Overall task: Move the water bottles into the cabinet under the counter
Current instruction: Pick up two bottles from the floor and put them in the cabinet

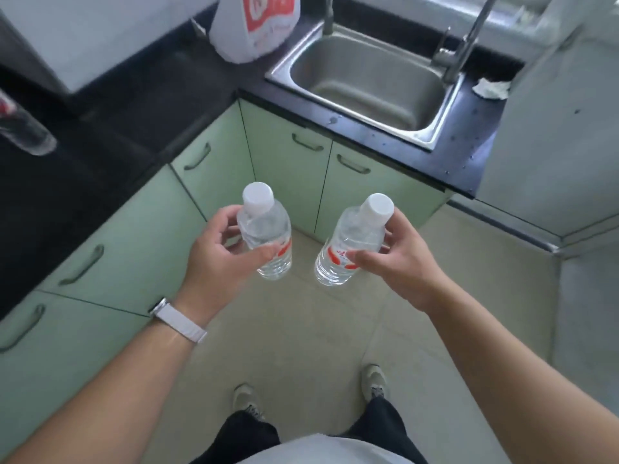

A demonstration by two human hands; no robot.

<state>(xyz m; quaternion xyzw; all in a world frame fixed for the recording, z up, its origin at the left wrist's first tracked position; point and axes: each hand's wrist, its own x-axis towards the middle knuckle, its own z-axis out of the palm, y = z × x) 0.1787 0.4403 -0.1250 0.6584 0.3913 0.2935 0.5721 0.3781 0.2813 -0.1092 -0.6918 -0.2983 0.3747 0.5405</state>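
I hold two small clear water bottles with white caps and red labels above the tiled floor. My left hand grips the left bottle round its body. My right hand grips the right bottle, which tilts to the right. Both bottles are upright or nearly so and a little apart. Pale green cabinet doors with dark handles run under the black counter ahead and to the left; all the doors are closed.
A steel sink with a tap sits in the counter ahead. A white and red plastic bag stands left of the sink. Another bottle lies at the far left on the counter. My shoes stand on the floor.
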